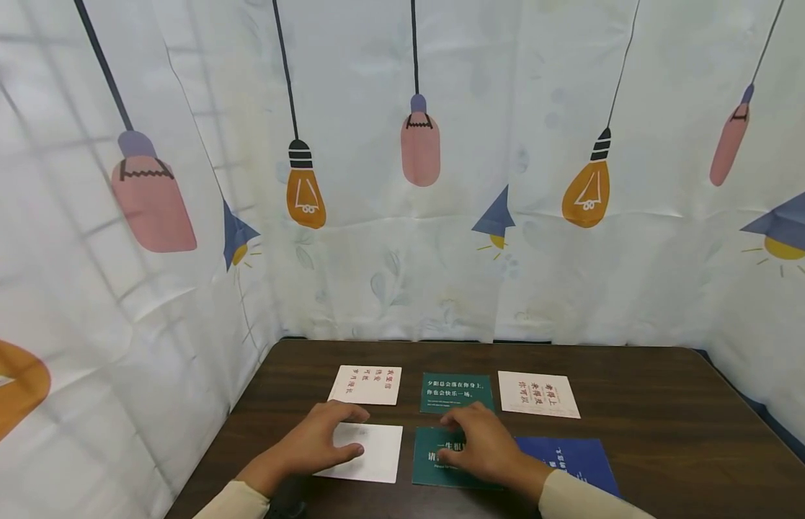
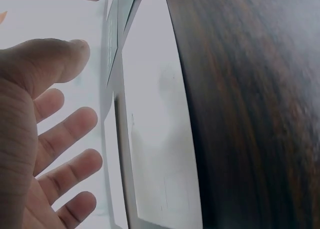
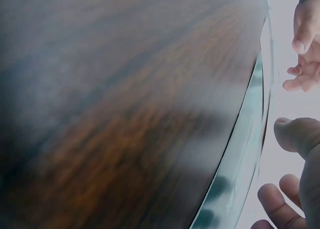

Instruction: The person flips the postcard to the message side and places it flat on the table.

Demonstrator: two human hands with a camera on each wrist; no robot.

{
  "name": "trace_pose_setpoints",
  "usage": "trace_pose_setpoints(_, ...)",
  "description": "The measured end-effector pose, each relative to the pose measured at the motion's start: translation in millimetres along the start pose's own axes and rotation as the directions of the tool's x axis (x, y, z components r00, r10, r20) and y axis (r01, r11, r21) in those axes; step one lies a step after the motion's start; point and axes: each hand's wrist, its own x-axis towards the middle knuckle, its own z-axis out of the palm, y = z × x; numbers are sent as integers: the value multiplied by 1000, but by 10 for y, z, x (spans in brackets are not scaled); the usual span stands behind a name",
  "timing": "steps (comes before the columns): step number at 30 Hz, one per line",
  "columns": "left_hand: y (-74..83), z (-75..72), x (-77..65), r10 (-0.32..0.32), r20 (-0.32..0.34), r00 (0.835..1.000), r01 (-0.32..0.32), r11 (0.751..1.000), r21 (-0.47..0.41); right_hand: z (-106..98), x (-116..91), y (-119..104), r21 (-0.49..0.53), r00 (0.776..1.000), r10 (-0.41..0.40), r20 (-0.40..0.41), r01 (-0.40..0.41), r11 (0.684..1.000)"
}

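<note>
My left hand hovers over a plain white card in the near row, fingers spread and loosely bent. In the left wrist view, a gap shows between its fingers and that white card. My right hand is above a dark green card with white lettering, partly covering it. The right wrist view shows this hand holding nothing. Right of it, partly behind the wrist and sleeve, lies a blue card.
Across the far row lie a white card with red characters, a green card and another white card with red characters. All rest on a dark wooden table. A white curtain printed with lamps hangs around it.
</note>
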Motion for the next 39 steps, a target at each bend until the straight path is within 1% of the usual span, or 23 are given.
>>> trace_pose_setpoints(3, 8, 19, 18, 17, -2, 1000, -17, 1000, 17, -13, -16, 24, -7, 1000, 2, -4, -2, 1000)
trace_pose_setpoints(9, 35, 47, 45, 18, 6, 1000, -18, 999, 29, -48, -41, 78, -4, 1000, 0, -5, 0, 1000)
trace_pose_setpoints(16, 56, 96, 85, 55, 6, 998, -55, 997, 46, -90, -83, 113, 8, 1000, 13, 19, -13, 1000)
trace_pose_setpoints(25, 90, 150, 108, 35, 36, 999, -36, 999, 28, -94, -121, 174, -5, 1000, 28, 1, -28, 1000)
trace_pose_setpoints(32, 131, 182, 141, 18, 55, 998, -18, 1000, 13, -135, -147, 207, -4, 999, 39, -6, -39, 999)
trace_pose_setpoints(39, 146, 234, 174, 39, 55, 998, -40, 999, 17, -144, -191, 254, -3, 999, 45, -28, -46, 999)
